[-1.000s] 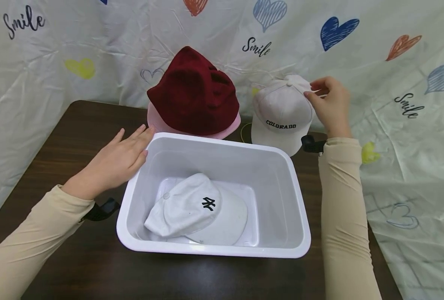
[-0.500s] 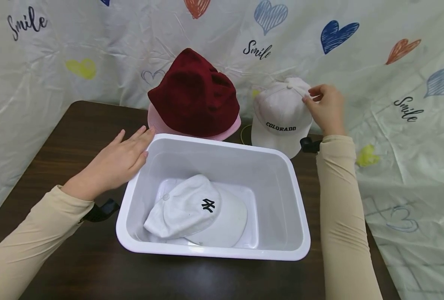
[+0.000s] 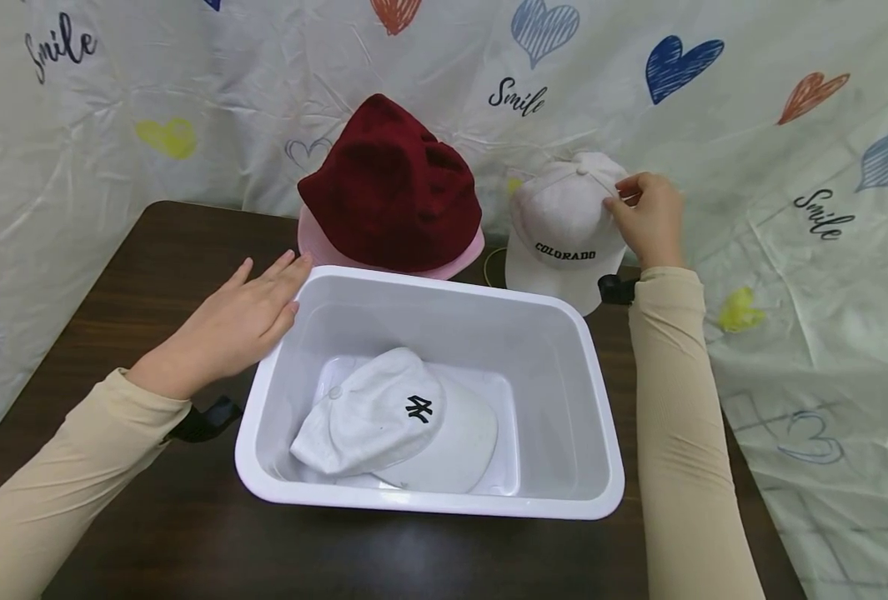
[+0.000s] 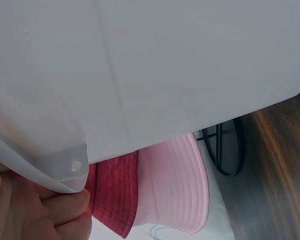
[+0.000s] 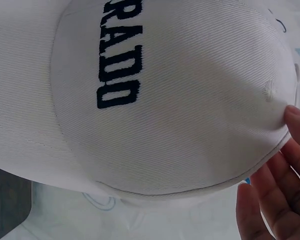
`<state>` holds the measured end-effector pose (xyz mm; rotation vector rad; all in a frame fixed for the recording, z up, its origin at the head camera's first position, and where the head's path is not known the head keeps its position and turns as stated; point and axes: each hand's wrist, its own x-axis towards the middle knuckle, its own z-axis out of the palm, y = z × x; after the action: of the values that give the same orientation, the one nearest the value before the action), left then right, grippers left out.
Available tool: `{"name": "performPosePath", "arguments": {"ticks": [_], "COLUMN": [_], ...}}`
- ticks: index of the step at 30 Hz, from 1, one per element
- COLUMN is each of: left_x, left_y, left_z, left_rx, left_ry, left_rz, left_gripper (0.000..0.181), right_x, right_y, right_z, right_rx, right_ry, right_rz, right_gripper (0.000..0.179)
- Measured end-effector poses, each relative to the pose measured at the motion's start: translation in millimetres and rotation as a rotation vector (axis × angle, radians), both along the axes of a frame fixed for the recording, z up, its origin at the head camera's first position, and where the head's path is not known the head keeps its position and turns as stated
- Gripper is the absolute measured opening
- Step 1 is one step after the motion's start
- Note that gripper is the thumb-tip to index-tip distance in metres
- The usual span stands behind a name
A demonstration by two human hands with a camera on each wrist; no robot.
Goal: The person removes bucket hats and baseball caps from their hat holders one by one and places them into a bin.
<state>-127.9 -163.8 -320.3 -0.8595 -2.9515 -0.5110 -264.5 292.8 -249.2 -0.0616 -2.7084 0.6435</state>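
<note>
My left hand [image 3: 233, 321] lies with extended fingers on the left rim of a white plastic tub [image 3: 421, 502]; the left wrist view shows its fingers [image 4: 67, 212] against the rim from below. Inside the tub lies a white baseball cap [image 3: 383, 417] with a black NY logo, brim to the right. Behind the tub's right corner stands a white COLORADO baseball cap [image 3: 564, 217]. My right hand [image 3: 648, 217] pinches the side of its crown, thumb in front and fingers behind. In the right wrist view the COLORADO cap [image 5: 190, 120] fills most of the frame.
Behind the tub a maroon bucket hat [image 3: 402, 192] sits over a pink bucket hat [image 3: 319, 243]. A thin curved wire [image 3: 492, 267] shows beside the COLORADO cap. The dark wooden table [image 3: 188, 250] meets a white sheet [image 3: 211, 108] printed with hearts at the back.
My right hand has shifted slightly left and down against the COLORADO cap's crown. My left hand, the tub and the other hats stay in place.
</note>
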Motion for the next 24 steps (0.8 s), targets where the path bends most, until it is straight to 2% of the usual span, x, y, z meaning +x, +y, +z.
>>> {"name": "performPosePath", "arguments": {"ticks": [5,24], "left_x": [0.0,1.1], "left_y": [0.9,2.4], "left_z": [0.3,0.3], "left_rx": [-0.001,0.003], "left_ry": [0.012,-0.009], "left_rz": [0.015,0.021], "left_gripper": [0.052,0.053], "right_x": [-1.2,1.4], "right_y": [0.0,1.5], "right_z": [-0.8,-3.6], "right_rx": [0.017,-0.013], "right_ry": [0.025,0.048], "right_rz": [-0.013,-0.036], "right_gripper": [0.028,0.022]}}
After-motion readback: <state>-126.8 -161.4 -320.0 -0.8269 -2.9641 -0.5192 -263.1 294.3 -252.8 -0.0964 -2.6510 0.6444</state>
